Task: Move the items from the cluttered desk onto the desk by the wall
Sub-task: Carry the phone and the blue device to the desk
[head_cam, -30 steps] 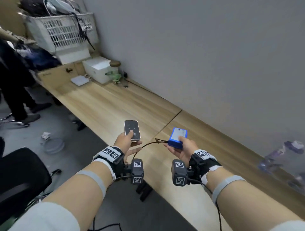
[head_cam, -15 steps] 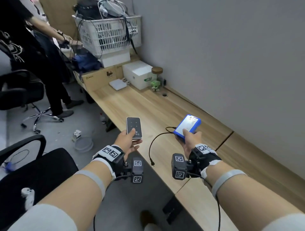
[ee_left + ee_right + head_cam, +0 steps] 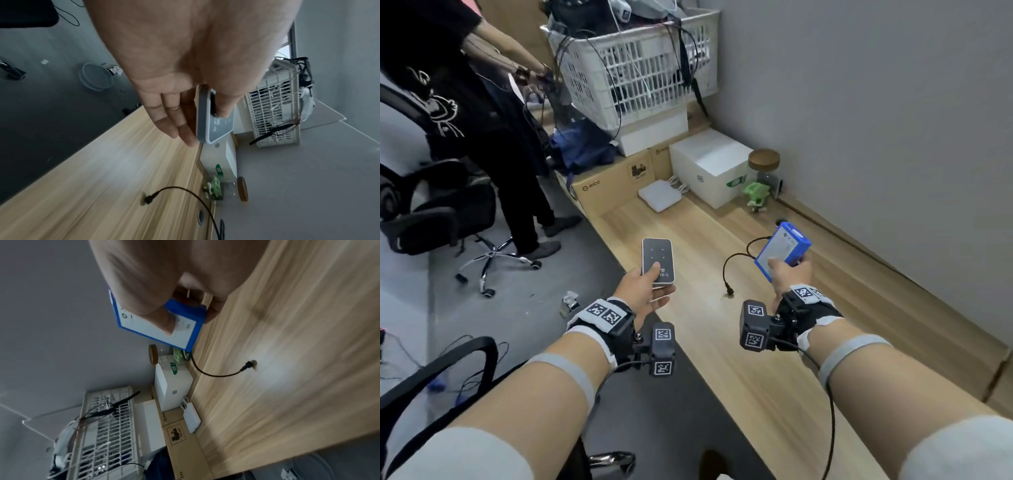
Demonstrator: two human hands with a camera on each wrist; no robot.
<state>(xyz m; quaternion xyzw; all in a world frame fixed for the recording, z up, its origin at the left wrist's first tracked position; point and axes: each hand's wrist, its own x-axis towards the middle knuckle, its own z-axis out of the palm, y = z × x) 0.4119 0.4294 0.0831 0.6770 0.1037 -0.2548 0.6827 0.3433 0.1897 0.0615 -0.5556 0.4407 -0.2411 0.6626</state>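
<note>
Hands [image 3: 643, 291] [image 3: 789, 277] grip remote [image 3: 657, 262] and blue battery [image 3: 782, 248]; wrist view shows straight fingers [image 3: 174, 120] beneath remote.

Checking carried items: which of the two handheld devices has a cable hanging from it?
The blue box-shaped battery pack gripped by the right hand; its black cable dangles. The left hand's flat grey remote has none.

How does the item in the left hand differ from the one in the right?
The remote-like device in the left hand is flat, grey-edged with a dark face; the blue pack in the right hand is thicker, with a white label. The pack trails a black cable; the device shows none. Both are held above the wooden desk.
</note>
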